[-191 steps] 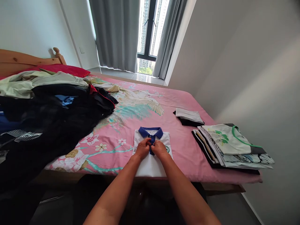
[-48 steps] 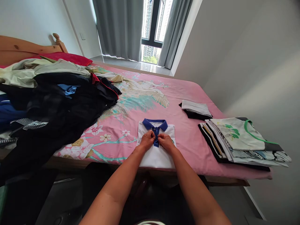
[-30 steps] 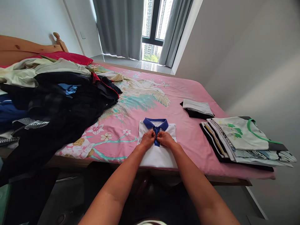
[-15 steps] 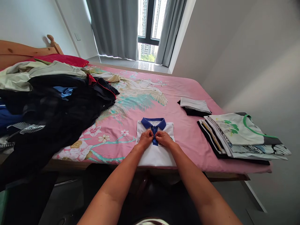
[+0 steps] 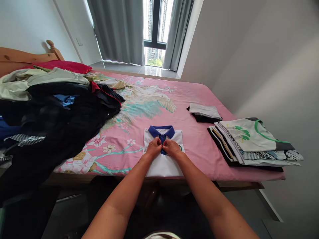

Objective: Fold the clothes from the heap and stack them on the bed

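A white polo shirt with a blue collar lies folded, front up, at the near edge of the bed. My left hand and my right hand meet over its blue button placket, just below the collar. Both have their fingers closed in a pinch on the placket, the left on one side and the right on the other. The fingertips almost touch, and any button between them is hidden. Part of a small round green mark shows on the shirt beside my right hand.
Rumpled clothes, mostly black, heap on the left of the bed. To the right stands a folded stack topped by a white shirt with green trim. Behind it lies a smaller grey and black folded pile. The pink bedsheet ends at the near edge.
My hands stay at the placket, with the right one shifted slightly closer to the left. The whole view has moved a little, so the scene sits slightly further left.
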Action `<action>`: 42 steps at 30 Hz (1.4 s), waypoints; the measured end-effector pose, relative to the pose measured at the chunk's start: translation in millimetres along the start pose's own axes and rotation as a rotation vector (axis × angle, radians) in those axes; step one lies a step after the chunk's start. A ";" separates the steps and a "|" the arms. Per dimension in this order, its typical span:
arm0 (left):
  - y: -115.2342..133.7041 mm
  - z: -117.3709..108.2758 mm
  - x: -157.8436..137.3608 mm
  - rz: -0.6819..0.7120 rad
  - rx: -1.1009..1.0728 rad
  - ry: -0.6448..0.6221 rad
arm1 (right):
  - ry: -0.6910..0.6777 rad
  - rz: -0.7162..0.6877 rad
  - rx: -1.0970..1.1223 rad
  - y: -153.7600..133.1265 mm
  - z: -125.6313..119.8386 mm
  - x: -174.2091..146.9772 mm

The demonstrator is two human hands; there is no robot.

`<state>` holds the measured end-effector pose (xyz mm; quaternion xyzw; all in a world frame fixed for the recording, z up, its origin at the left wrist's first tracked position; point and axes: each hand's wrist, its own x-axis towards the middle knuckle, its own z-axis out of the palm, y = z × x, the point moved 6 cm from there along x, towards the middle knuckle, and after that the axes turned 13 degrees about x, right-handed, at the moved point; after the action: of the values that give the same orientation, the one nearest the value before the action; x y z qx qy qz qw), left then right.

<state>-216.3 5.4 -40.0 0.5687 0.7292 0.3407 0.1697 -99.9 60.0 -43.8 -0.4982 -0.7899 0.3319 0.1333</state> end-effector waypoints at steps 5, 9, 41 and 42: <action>6.0 -2.2 -9.6 -0.007 0.108 0.119 | 0.015 0.007 -0.023 -1.8 1.0 -2.4; 5.0 -3.1 -11.4 -0.037 0.177 0.150 | 0.026 0.010 -0.017 -2.9 -0.1 -5.0; -8.1 -3.6 -0.9 0.011 0.077 -0.063 | 0.083 0.103 0.045 -7.8 0.7 -18.2; -4.9 -3.9 -1.1 0.014 0.117 -0.065 | 0.088 0.102 0.056 -5.1 0.3 -18.3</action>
<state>-221.9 2.6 -40.8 0.5934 0.7381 0.2799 0.1573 -95.1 42.4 -38.5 -0.5478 -0.7474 0.3380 0.1645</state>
